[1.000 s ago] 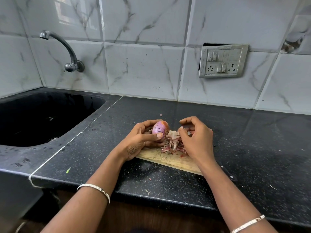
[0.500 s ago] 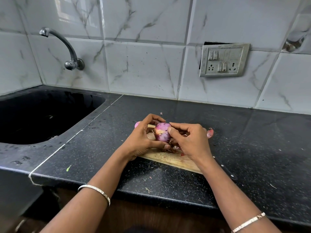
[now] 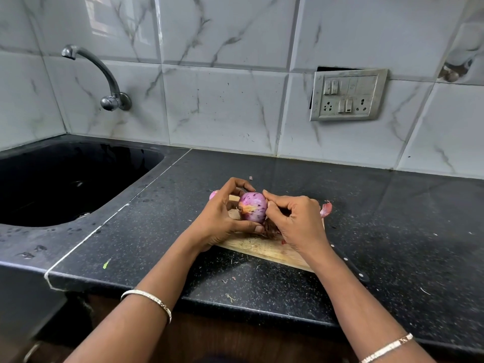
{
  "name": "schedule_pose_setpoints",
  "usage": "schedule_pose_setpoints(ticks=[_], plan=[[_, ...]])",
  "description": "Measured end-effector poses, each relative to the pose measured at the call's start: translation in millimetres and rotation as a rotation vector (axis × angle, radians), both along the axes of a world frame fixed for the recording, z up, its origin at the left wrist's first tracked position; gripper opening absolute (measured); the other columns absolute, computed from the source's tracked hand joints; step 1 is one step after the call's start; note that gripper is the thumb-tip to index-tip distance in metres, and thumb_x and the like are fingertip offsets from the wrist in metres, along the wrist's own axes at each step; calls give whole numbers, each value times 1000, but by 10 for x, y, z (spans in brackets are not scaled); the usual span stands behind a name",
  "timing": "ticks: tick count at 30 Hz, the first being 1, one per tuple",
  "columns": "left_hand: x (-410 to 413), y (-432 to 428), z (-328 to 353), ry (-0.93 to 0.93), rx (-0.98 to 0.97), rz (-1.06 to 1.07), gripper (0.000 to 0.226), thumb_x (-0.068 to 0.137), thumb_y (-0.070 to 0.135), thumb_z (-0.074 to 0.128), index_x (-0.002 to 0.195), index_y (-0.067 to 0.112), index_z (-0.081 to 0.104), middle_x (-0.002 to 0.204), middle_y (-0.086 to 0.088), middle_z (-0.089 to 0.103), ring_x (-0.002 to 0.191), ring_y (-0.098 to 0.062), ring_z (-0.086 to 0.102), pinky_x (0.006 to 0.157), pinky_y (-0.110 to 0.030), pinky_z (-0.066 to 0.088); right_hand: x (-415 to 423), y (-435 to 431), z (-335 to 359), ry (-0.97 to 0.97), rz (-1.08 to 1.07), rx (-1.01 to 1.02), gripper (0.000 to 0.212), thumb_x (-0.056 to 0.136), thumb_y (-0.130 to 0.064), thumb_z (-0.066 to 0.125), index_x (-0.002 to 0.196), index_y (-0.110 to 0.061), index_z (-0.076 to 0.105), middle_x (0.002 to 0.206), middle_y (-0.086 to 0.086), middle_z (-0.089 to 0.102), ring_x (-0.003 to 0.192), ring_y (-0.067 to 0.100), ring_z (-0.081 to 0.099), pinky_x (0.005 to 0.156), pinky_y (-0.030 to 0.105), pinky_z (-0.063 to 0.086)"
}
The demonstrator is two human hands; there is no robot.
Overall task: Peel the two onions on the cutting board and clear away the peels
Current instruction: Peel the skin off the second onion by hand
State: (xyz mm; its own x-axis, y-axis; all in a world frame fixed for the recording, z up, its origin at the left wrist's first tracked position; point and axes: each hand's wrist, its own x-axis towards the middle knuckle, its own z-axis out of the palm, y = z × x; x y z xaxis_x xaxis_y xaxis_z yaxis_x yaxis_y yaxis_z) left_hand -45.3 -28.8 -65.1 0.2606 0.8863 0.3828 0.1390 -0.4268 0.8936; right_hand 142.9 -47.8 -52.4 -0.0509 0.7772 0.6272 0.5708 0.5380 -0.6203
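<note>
one onion (image 3: 252, 206) is held just above the cutting board (image 3: 262, 248), gripped by the curled left hand (image 3: 222, 218) while the right hand (image 3: 296, 221) pinches its side. a second onion (image 3: 213, 195) peeks out behind the left hand; peels (image 3: 272, 229) lie on the board, which rests on the dark surface (image 3: 392, 218).

From where I stand, nothing here carries readable writing, not even the switch plate (image 3: 347, 95).

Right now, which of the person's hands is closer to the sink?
Left. The left hand grips the onion from the side facing the sink. The right hand pinches at the onion's opposite side, farther from the sink.
</note>
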Motion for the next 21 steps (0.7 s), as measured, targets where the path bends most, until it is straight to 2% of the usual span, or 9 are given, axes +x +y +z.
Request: schedule_pose_setpoints(ticks=[2,5,8,10,13,16,19,21], plan=[[-7,-3,4,-8,-13,-3,74,61,4,97,120,20,55,121,-9,58,95,-13,67,81,-28,59,-2,2,4,-7,-10,3,24,88,-4,69,111,-8,76,104,5,76,90,-17,61,73,-1,43],[-8,-17,19,-34,-40,-13,74,62,-2,94,121,16,54,121,-9,57,92,-10,68,77,-25,58,-8,9,4,13,-28,19,23,89,-5,69,109,-11,78,103,2,77,99,-12,60,81,0,45],[-5,-22,30,-60,-71,-30,72,64,-7,91,123,12,54,120,-8,57,89,-7,69,75,-22,56,-11,5,10,25,-50,42,22,88,-6,69,106,-13,80,97,-4,78,91,-11,65,78,2,47],[-14,-19,24,-80,-88,-46,73,63,-5,92,123,14,56,120,-7,59,92,-10,70,78,-26,57,-10,7,8,47,-58,42,21,88,-6,69,104,-14,80,90,-7,78,83,-12,66,73,3,47],[-46,-7,14,-123,-110,-65,73,59,2,92,122,17,58,120,-5,63,99,-16,71,82,-30,58,-9,13,16,91,-80,19,20,88,-7,69,102,-17,81,82,-14,75,78,-3,69,71,10,52],[-52,1,11,-184,-147,-104,73,62,0,88,126,17,57,123,-11,65,100,-22,71,83,-35,58,4,18,28,132,-100,14,19,88,-8,70,98,-20,80,80,-15,75,75,0,70,73,18,56],[-57,-1,12,-256,-222,-149,73,66,-2,83,130,16,55,124,-18,67,100,-30,71,87,-46,60,19,20,18,201,-99,-12,18,89,-8,69,98,-20,80,80,-12,76,72,4,73,72,33,61],[-65,0,20,-278,-257,-172,73,68,-2,81,133,15,53,122,-21,68,99,-31,71,89,-47,60,27,19,16,181,-122,-6,17,88,-9,70,96,-20,80,82,-12,75,74,3,71,75,32,61]])
